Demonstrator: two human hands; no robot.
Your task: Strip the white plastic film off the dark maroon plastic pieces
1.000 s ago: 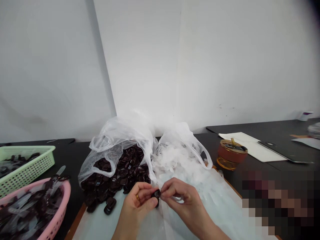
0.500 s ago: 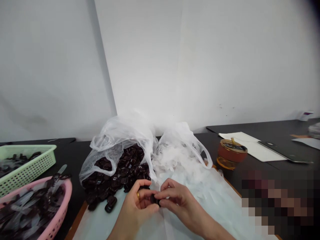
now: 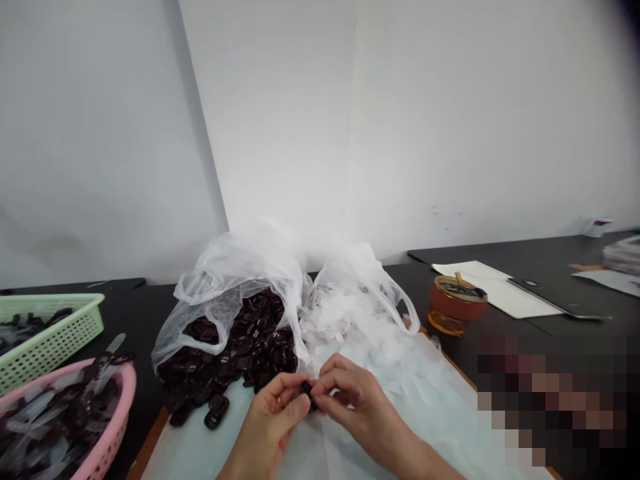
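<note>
Between my two hands is a small dark glossy piece (image 3: pixel 308 395), low in the middle of the view. My left hand (image 3: pixel 276 415), with a gold ring, pinches it from the left. From the right, the fingertips of my right hand (image 3: pixel 353 398) close on the same piece. Behind my left hand, many dark glossy pieces (image 3: pixel 250 340) spill from a clear plastic bag (image 3: pixel 200 290). One dark piece (image 3: pixel 217 411) lies apart on the pale sheet (image 3: pixel 193 453). A second bag (image 3: pixel 373 267) holds thin translucent white pieces (image 3: pixel 345 313).
At the left are a green basket (image 3: pixel 75 333) and a pink basket (image 3: pixel 117 427), both holding dark and clear pieces. Right of the bags are an amber and red jar (image 3: pixel 456 308), white paper (image 3: pixel 515 300) and a dark flat device (image 3: pixel 555 299). A pale wall stands behind.
My left hand has turned, its thumb now higher against the dark piece. My right fingers have shifted slightly left with it. The whole view has moved a little.
</note>
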